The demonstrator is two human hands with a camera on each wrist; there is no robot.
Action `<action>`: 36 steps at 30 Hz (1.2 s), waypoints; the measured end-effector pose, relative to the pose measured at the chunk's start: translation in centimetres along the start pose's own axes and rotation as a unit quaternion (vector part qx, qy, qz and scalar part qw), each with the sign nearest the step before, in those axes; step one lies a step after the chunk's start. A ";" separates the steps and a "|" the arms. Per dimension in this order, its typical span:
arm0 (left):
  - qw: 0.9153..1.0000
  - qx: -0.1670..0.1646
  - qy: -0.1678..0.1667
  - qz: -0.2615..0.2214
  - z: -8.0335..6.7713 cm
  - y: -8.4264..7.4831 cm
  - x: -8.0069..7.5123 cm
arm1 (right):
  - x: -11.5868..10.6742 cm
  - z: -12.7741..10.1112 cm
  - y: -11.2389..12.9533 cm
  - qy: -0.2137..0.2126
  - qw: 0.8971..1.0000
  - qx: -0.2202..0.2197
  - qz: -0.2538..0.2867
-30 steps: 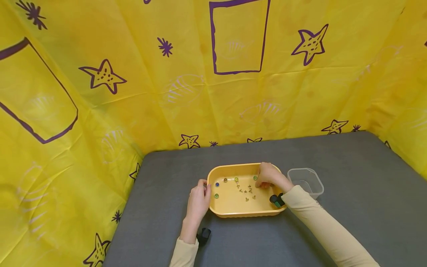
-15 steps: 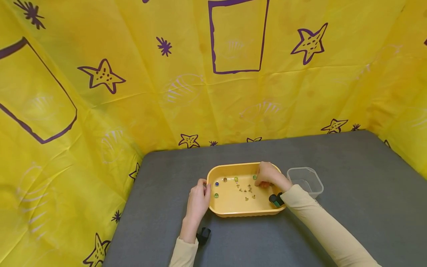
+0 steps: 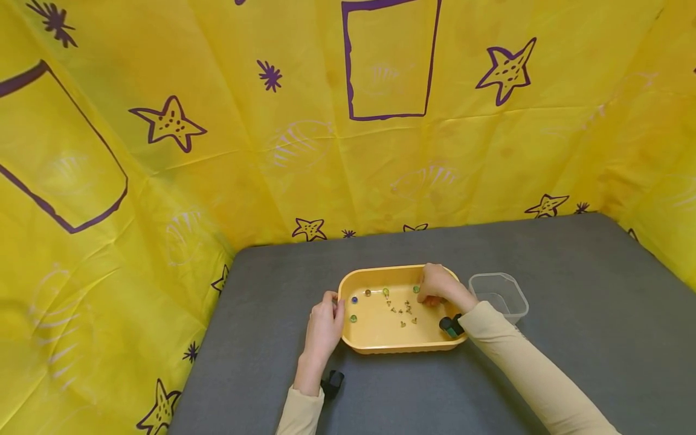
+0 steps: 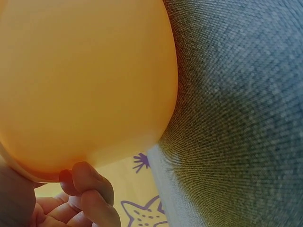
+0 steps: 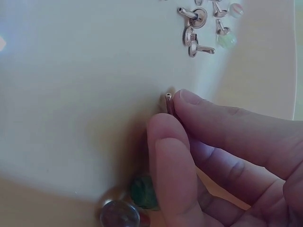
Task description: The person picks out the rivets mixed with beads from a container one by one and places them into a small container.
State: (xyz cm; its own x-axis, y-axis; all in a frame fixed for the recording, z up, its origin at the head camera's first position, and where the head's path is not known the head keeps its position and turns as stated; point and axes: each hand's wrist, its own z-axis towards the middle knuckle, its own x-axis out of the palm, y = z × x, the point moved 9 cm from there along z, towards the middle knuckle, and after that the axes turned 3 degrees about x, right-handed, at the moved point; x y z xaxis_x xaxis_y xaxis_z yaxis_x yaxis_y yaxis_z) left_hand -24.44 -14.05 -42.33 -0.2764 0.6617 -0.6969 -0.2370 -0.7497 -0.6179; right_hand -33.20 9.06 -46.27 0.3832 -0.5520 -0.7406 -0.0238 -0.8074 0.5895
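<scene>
Tray (image 3: 375,335) of yellow plastic stands on the grey table (image 3: 413,393), and its inside floor carries many small objects. The left hand (image 3: 325,323) is at the left end of the tray: its fingers are bent and hold the wall near the rim. The right hand (image 3: 439,284) is inside the tray, at its right part. There the thumb and a finger pinch one small metal pin (image 5: 169,101), and the narrow hollow end of this pin looks out above the fingertips. The other fingers of this hand are folded below.

Near the middle of the tray lie several loose pins (image 3: 408,309), scattered and pointing in different directions; in the right wrist view they show flat round heads and thin stems. A blue marble (image 3: 354,299) and a green marble (image 3: 353,318) lie near the left end of the tray. Along its far side are a brown marble (image 3: 368,292) and a yellow-green marble (image 3: 386,292). One more green ball (image 3: 416,289) is just beside the right hand, at the far side of the tray.

To the right of the tray, near to it, is a clear box (image 3: 495,300), partly covered by the right sleeve (image 3: 530,362). Behind the tray and the table hangs a yellow cloth (image 3: 380,157) with purple starfish drawings.
</scene>
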 end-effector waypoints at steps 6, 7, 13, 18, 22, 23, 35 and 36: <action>1.000 -0.011 0.003 0.002 0.0 0.1 0.1 | -0.1 -0.1 0.0 -0.004 1.000 -0.002 0.002; 1.000 -0.014 0.004 0.002 0.0 0.1 0.1 | -0.1 -0.1 0.0 -0.003 1.000 -0.001 0.003; 1.000 -0.017 0.006 0.002 0.0 0.1 0.2 | -0.4 -0.3 0.0 0.002 1.000 0.008 -0.009; 1.000 -0.013 0.003 0.004 -0.1 0.1 0.2 | -0.8 -0.5 0.3 -0.003 1.000 0.014 -0.013; 1.000 -0.013 0.005 0.003 -0.1 0.1 0.2 | -1.0 -0.7 0.4 -0.002 1.000 0.019 -0.003; 1.000 -0.012 0.005 0.002 -0.1 0.1 0.2 | -1.1 -0.7 0.5 0.000 1.000 0.018 -0.002; 1.000 -0.017 0.006 0.001 -0.1 0.2 0.3 | -1.7 -1.2 1.0 -0.012 1.000 0.004 -0.014; 1.000 -0.018 0.005 0.001 -0.1 0.2 0.3 | -1.7 -1.2 1.0 -0.012 1.000 0.004 -0.015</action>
State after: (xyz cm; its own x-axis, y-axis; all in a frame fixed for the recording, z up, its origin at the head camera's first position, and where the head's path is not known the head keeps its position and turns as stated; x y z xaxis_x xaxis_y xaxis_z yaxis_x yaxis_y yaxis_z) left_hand -24.49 -14.06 -42.69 -0.2669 0.6611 -0.7012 -0.2037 -0.7499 -0.6294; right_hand -32.76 9.43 -43.99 0.3607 -0.5330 -0.7654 -0.0196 -0.8247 0.5652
